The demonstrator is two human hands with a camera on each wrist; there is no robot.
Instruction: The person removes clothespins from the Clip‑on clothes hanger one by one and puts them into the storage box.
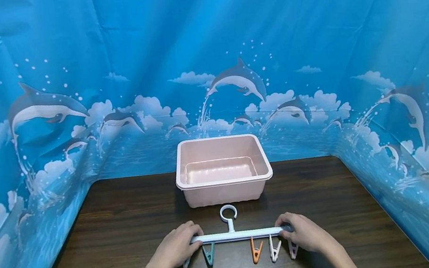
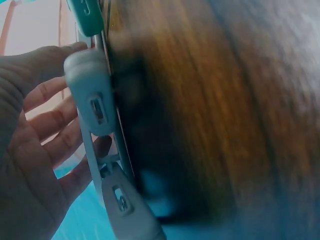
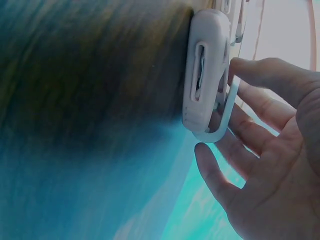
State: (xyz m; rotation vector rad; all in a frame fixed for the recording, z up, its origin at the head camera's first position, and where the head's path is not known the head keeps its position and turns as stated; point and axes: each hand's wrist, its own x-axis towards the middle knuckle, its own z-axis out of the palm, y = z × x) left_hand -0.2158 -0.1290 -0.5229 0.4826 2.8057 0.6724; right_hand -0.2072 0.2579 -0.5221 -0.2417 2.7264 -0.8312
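A white clip hanger point(image 1: 241, 234) with a round hook lies across the table, its hook pointing away from me. My left hand point(image 1: 176, 247) grips one end of its bar, and my right hand point(image 1: 307, 232) grips the other, thumbs on the near side. On the bar hang a teal clip point(image 1: 209, 255), an orange clip point(image 1: 256, 251), a white clip point(image 1: 275, 248) and a pale clip point(image 1: 293, 249) close by the right fingers. In the left wrist view, two greyish clips point(image 2: 92, 95) sit beside the left hand; the right wrist view shows the pale clip point(image 3: 202, 65) near the thumb.
Just beyond the hook stands a pale pink plastic basin point(image 1: 225, 194) with nothing visible inside. The dark wooden table point(image 1: 125, 216) is bordered at the back and both sides by a blue dolphin-print curtain point(image 1: 162, 33).
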